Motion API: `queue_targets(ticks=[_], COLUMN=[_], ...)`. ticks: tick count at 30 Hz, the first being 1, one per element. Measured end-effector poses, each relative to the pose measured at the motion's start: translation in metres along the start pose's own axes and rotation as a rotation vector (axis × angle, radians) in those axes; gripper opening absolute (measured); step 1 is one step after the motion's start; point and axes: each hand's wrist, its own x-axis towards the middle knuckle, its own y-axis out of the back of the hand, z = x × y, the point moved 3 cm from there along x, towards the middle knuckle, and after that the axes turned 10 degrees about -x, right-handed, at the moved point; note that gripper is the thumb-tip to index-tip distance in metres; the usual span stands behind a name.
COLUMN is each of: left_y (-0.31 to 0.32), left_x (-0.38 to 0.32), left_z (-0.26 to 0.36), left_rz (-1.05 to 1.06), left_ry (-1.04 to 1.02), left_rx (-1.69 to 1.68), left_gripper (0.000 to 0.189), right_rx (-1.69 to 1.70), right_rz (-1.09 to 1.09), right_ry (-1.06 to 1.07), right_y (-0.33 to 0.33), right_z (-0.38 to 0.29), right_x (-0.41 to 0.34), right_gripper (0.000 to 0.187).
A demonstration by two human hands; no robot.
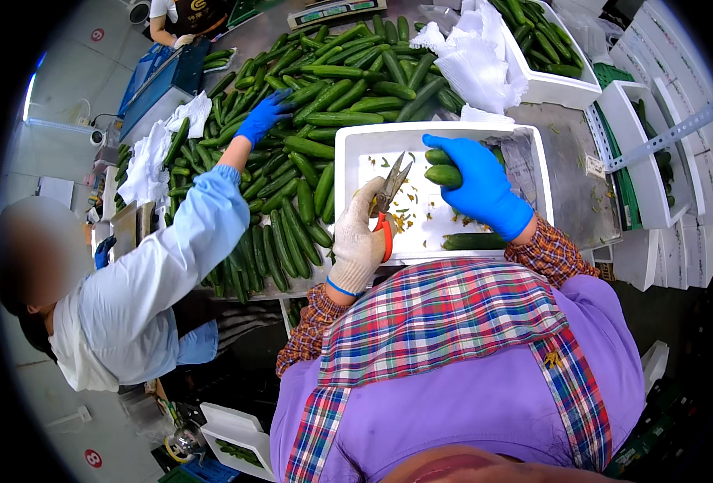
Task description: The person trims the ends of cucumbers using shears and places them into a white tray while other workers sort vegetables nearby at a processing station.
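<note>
My left hand (362, 235), in a cream knitted glove, grips scissors (384, 223) with red-orange handles. The scissors' metal blades point up and stand apart. My right hand (483, 184), in a blue glove, holds cucumbers (444, 175) by one end; at least two ends show, and the rest is hidden under the hand. Both hands are over a white foam box (444, 130) with yellow and green scraps on its floor. One cucumber (474, 241) lies along the box's near side, and crumpled printed paper (520, 166) lines its right end.
A large heap of cucumbers (332, 90) covers the table left of and beyond the box. A co-worker's blue-gloved hand (266, 118) reaches onto it from the left. White foam netting (474, 60) and another foam box (558, 90) of cucumbers stand beyond. A scale (335, 12) is at the far edge.
</note>
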Motion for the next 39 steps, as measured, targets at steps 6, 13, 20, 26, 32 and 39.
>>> queue_targets(ticks=[6, 13, 20, 26, 32, 39], left_y=[-0.003, -0.010, -0.006, -0.012, -0.027, -0.007], left_x=[0.001, -0.004, -0.012, 0.007, 0.014, 0.007], left_z=[0.019, 0.001, -0.014, 0.032, 0.006, -0.010], left_rz=[-0.041, -0.138, -0.010, 0.098, 0.090, 0.147], left_ry=[0.245, 0.206, 0.377, -0.262, -0.176, -0.158], left_rx=[-0.162, 0.106, -0.122, 0.404, 0.558, 0.051], left_gripper=[0.047, 0.041, 0.046, 0.059, 0.038, 0.041], right_rx=[-0.179, -0.173, 0.016, -0.192, -0.223, 0.332], right_rz=[-0.237, -0.521, -0.481, -0.699, -0.762, -0.625], right_ry=[0.103, 0.019, -0.164, -0.119, -0.133, -0.315], right_y=[-0.026, -0.039, -0.046, -0.055, -0.051, -0.010], right_z=[-0.006, -0.010, 0.005, 0.007, -0.011, 0.004], right_x=[-0.014, -0.028, -0.028, -0.027, -0.029, -0.005], right_gripper=[0.059, 0.056, 0.054, 0.047, 0.041, 0.058])
